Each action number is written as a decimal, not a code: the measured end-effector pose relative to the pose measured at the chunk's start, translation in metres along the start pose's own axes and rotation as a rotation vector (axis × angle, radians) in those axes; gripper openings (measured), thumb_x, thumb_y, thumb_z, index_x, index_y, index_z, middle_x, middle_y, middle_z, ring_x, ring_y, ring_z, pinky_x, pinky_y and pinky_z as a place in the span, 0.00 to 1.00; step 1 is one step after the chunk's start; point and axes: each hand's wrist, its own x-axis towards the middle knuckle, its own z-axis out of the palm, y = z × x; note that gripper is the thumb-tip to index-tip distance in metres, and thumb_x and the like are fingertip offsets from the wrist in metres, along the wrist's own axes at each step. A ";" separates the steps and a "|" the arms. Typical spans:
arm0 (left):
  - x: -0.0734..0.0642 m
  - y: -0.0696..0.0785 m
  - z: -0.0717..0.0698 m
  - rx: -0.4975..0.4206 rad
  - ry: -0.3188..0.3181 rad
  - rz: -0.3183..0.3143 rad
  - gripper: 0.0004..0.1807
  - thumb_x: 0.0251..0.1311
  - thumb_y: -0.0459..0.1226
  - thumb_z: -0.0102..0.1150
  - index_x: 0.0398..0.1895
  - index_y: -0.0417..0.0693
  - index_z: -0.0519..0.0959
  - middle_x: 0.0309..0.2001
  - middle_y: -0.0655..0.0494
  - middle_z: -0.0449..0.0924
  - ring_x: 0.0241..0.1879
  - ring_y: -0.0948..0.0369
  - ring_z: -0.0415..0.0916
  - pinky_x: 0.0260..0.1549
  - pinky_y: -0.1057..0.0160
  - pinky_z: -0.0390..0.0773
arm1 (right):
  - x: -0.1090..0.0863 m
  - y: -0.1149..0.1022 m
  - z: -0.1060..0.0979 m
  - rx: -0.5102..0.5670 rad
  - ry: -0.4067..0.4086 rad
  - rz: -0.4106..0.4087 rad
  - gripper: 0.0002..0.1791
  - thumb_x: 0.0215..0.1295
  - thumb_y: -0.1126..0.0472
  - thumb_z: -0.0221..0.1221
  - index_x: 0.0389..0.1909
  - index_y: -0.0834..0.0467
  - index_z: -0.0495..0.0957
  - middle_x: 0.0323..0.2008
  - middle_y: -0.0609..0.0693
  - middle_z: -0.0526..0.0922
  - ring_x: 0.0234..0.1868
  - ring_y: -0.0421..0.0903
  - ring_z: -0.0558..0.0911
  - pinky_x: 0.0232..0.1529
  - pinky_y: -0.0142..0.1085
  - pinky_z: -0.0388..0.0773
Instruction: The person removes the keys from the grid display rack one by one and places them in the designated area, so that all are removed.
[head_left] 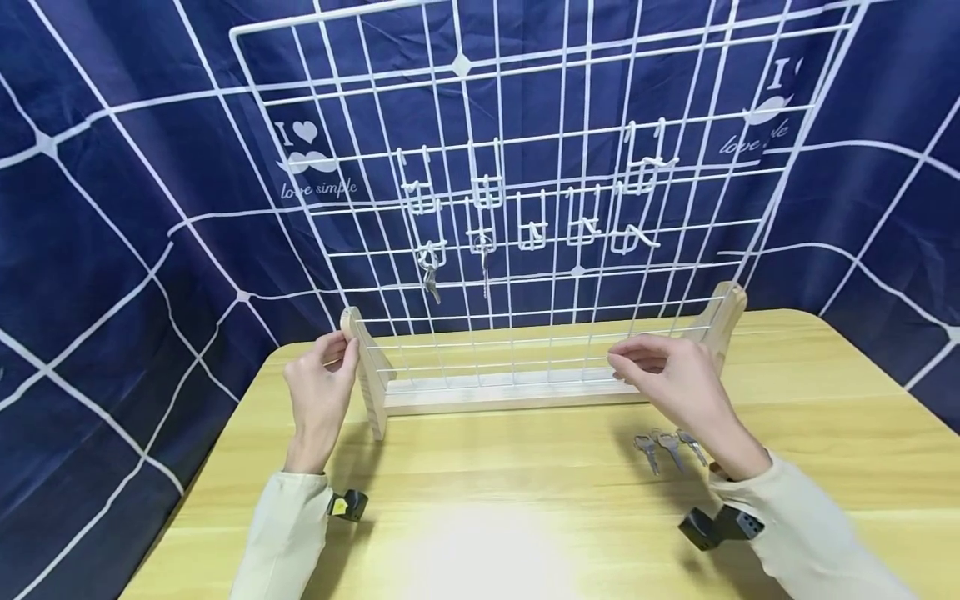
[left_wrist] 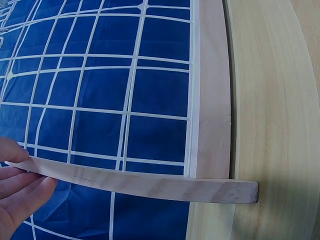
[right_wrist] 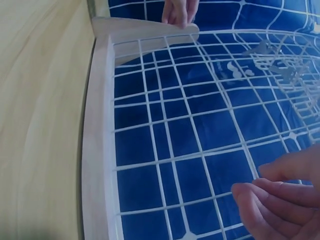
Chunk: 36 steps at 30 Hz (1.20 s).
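Observation:
A white wire grid rack stands upright in a wooden base. My left hand pinches the top of the base's left wooden side piece, thumb on one face and fingers on the other. In front of the grid's lower right part is my right hand, its fingers loosely bent with the thumb near them. Nothing shows between those fingertips in the right wrist view. Two keys hang on hooks, one key at the left and another key beside it. Three loose keys lie on the table below my right hand.
Several white wire hooks hang in two rows on the grid. The wooden base bar rests across the yellow wood-grain table. A dark blue curtain with white lines surrounds the back and sides.

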 end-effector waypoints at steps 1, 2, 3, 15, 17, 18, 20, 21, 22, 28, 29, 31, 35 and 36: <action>0.000 0.000 -0.001 0.000 0.002 -0.003 0.08 0.56 0.26 0.63 0.35 0.25 0.81 0.30 0.35 0.84 0.29 0.46 0.84 0.29 0.61 0.83 | 0.001 -0.001 0.001 0.016 0.007 -0.010 0.10 0.63 0.60 0.63 0.39 0.62 0.84 0.32 0.55 0.87 0.29 0.41 0.86 0.29 0.22 0.78; -0.001 -0.001 -0.001 0.001 0.004 -0.005 0.08 0.56 0.26 0.63 0.35 0.25 0.81 0.30 0.35 0.84 0.29 0.45 0.84 0.30 0.61 0.83 | 0.002 -0.003 0.002 0.024 0.016 -0.023 0.09 0.63 0.60 0.63 0.38 0.62 0.85 0.32 0.55 0.87 0.29 0.40 0.85 0.29 0.21 0.78; -0.001 -0.001 -0.002 0.002 0.005 -0.004 0.08 0.56 0.26 0.63 0.35 0.25 0.81 0.30 0.35 0.84 0.29 0.45 0.84 0.30 0.64 0.83 | 0.003 -0.004 0.002 0.029 0.024 -0.032 0.09 0.63 0.60 0.64 0.38 0.62 0.85 0.32 0.55 0.87 0.29 0.38 0.85 0.30 0.20 0.78; 0.000 0.000 -0.001 0.000 0.010 0.011 0.08 0.56 0.26 0.63 0.35 0.25 0.81 0.30 0.35 0.84 0.28 0.45 0.84 0.30 0.89 0.70 | 0.012 -0.023 0.009 0.179 0.035 -0.025 0.11 0.63 0.59 0.64 0.42 0.61 0.84 0.36 0.55 0.87 0.33 0.33 0.84 0.37 0.21 0.79; 0.000 0.001 -0.001 0.008 0.011 0.011 0.08 0.56 0.26 0.63 0.35 0.26 0.81 0.30 0.36 0.84 0.28 0.45 0.84 0.30 0.84 0.75 | 0.014 -0.027 0.011 0.184 0.047 -0.033 0.10 0.62 0.59 0.65 0.41 0.60 0.84 0.36 0.54 0.87 0.33 0.34 0.84 0.36 0.21 0.80; 0.000 0.001 -0.001 0.011 0.012 0.010 0.08 0.56 0.27 0.63 0.35 0.26 0.82 0.30 0.36 0.84 0.28 0.46 0.85 0.30 0.80 0.78 | 0.015 -0.028 0.011 0.181 0.051 -0.035 0.10 0.62 0.59 0.65 0.41 0.60 0.84 0.35 0.54 0.87 0.32 0.34 0.84 0.36 0.21 0.80; 0.000 0.001 -0.001 0.016 0.013 0.011 0.08 0.56 0.27 0.63 0.35 0.27 0.82 0.30 0.36 0.84 0.28 0.46 0.85 0.30 0.70 0.83 | 0.016 -0.030 0.012 0.178 0.055 -0.036 0.10 0.63 0.59 0.65 0.40 0.60 0.85 0.35 0.53 0.87 0.32 0.34 0.84 0.35 0.21 0.80; 0.000 0.001 -0.001 0.018 0.012 0.012 0.08 0.56 0.27 0.63 0.35 0.27 0.82 0.30 0.36 0.84 0.28 0.46 0.85 0.30 0.64 0.83 | 0.016 -0.031 0.012 0.173 0.056 -0.033 0.09 0.63 0.58 0.64 0.40 0.59 0.85 0.35 0.53 0.87 0.32 0.34 0.84 0.35 0.21 0.80; 0.000 0.001 -0.001 0.018 0.012 0.013 0.08 0.56 0.27 0.63 0.36 0.27 0.82 0.30 0.36 0.84 0.28 0.46 0.85 0.30 0.60 0.83 | 0.017 -0.032 0.012 0.170 0.054 -0.030 0.09 0.63 0.58 0.64 0.40 0.59 0.85 0.35 0.53 0.87 0.32 0.34 0.84 0.35 0.21 0.80; 0.001 0.002 0.000 0.018 0.014 0.013 0.08 0.56 0.27 0.63 0.36 0.26 0.82 0.31 0.36 0.84 0.28 0.46 0.85 0.30 0.55 0.83 | 0.023 -0.039 0.013 0.197 0.053 -0.023 0.11 0.63 0.57 0.64 0.41 0.60 0.85 0.36 0.53 0.88 0.33 0.33 0.84 0.36 0.21 0.80; 0.000 0.002 0.000 0.019 0.015 0.013 0.08 0.56 0.27 0.63 0.36 0.26 0.82 0.31 0.36 0.84 0.28 0.46 0.85 0.30 0.55 0.83 | 0.024 -0.040 0.013 0.207 0.054 -0.025 0.11 0.63 0.57 0.64 0.41 0.60 0.85 0.36 0.54 0.87 0.33 0.34 0.85 0.36 0.22 0.80; 0.000 0.002 0.000 0.022 0.018 0.011 0.08 0.56 0.27 0.63 0.36 0.27 0.83 0.31 0.36 0.84 0.28 0.46 0.85 0.29 0.55 0.83 | 0.026 -0.043 0.015 0.228 0.051 -0.026 0.11 0.63 0.57 0.64 0.41 0.60 0.85 0.36 0.53 0.88 0.34 0.35 0.85 0.37 0.22 0.80; -0.001 0.002 0.000 0.023 0.017 0.008 0.08 0.56 0.27 0.63 0.36 0.26 0.83 0.31 0.36 0.84 0.28 0.46 0.85 0.29 0.55 0.83 | 0.029 -0.048 0.018 0.271 0.046 -0.031 0.11 0.63 0.57 0.64 0.40 0.60 0.84 0.36 0.53 0.88 0.34 0.39 0.86 0.38 0.23 0.81; -0.001 0.001 0.000 0.020 0.017 0.004 0.08 0.56 0.27 0.63 0.36 0.26 0.82 0.31 0.36 0.84 0.28 0.46 0.85 0.29 0.55 0.83 | 0.030 -0.050 0.019 0.281 0.046 -0.032 0.11 0.63 0.58 0.65 0.40 0.60 0.84 0.36 0.53 0.88 0.34 0.40 0.86 0.38 0.23 0.81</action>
